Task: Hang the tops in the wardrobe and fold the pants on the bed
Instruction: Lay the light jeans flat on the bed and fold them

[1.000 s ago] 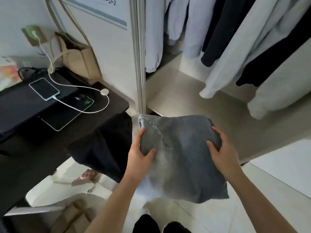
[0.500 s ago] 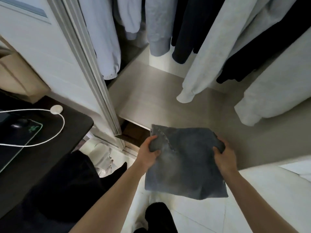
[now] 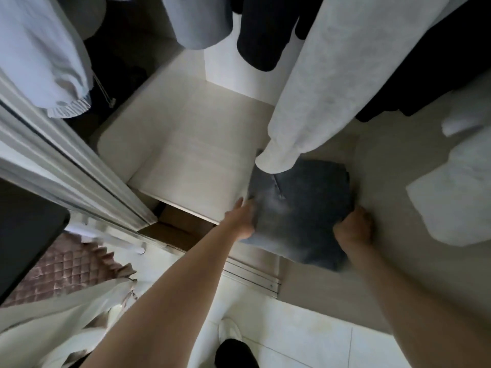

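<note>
So the folded grey denim pants (image 3: 300, 208) sit low on the pale wardrobe shelf (image 3: 186, 155), under a hanging white sleeve (image 3: 300, 102). Left hand (image 3: 243, 221) and right hand (image 3: 353, 227) grip opposite edges, probably keeping the fold intact.

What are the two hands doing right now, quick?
Left hand: holding the left edge of the folded grey pants.
Right hand: fingers curled, gripping the pants' right edge.

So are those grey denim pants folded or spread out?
Folded: the grey denim pants form a compact square bundle held between the left hand and right hand.
</note>
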`<state>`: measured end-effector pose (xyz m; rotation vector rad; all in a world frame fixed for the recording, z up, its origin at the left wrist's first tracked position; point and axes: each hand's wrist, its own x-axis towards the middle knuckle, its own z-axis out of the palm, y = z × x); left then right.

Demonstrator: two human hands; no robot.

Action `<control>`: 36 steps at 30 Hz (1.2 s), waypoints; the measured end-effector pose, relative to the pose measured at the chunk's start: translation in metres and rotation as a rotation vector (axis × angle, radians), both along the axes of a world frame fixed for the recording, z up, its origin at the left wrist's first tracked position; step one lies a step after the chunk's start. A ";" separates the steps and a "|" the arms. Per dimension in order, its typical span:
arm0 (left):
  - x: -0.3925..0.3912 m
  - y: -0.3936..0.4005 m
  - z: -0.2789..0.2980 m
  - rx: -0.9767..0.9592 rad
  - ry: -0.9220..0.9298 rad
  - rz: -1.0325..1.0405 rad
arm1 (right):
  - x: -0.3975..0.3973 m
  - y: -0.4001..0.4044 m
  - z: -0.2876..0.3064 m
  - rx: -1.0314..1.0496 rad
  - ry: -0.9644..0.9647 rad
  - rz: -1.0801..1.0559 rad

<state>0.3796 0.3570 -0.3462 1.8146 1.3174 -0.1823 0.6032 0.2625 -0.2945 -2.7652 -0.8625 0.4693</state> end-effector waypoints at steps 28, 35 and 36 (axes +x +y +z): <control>-0.003 -0.046 0.006 -0.021 -0.130 0.071 | -0.021 -0.019 -0.024 -0.253 -0.005 0.064; -0.093 -0.095 0.105 -0.012 -0.126 0.162 | -0.118 -0.026 0.036 -0.002 0.188 0.485; -0.114 -0.107 0.120 0.017 -0.117 0.200 | -0.142 -0.032 0.046 0.017 0.234 0.549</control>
